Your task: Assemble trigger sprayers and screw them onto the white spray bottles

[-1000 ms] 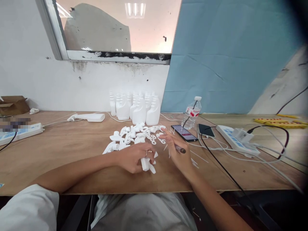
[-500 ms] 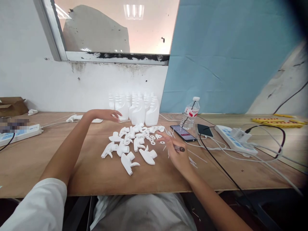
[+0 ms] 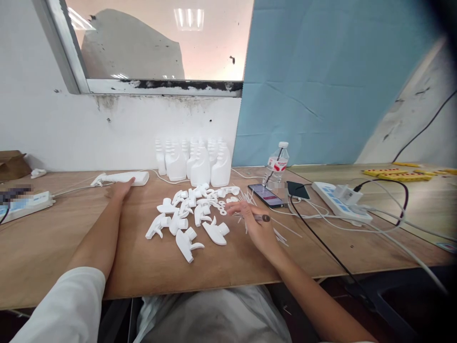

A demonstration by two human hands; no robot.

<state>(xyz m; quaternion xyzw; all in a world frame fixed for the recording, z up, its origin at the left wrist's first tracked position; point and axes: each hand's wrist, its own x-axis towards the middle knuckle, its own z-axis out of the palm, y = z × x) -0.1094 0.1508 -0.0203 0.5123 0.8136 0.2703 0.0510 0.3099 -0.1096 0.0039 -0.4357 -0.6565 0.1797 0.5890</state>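
Note:
My left hand [image 3: 122,189] has closed on a white spray bottle [image 3: 124,178] that lies on its side with its trigger head to the left. My thumb shows against the bottle's body, while the other fingers are partly hidden. In my right hand [image 3: 259,228] is a brown pen-like rod [image 3: 262,217] with a dark end. That hand's fingertips hang over small white rings [image 3: 223,207], and whether they touch one I cannot tell. Several white trigger spray heads [image 3: 186,244] lie in a loose pile between my hands.
White bottles without heads [image 3: 200,166] stand in a cluster by the wall. Thin white tubes [image 3: 280,237] lie around my right hand. Beyond it are a phone [image 3: 266,196], a water bottle [image 3: 276,166], a second dark device [image 3: 298,190] and a power strip [image 3: 341,205] with trailing cables.
My left hand has come down from in front of the standing bottles, moving left to the lying spray bottle. My right hand stays over the rings with the rod. The view has shifted slightly.

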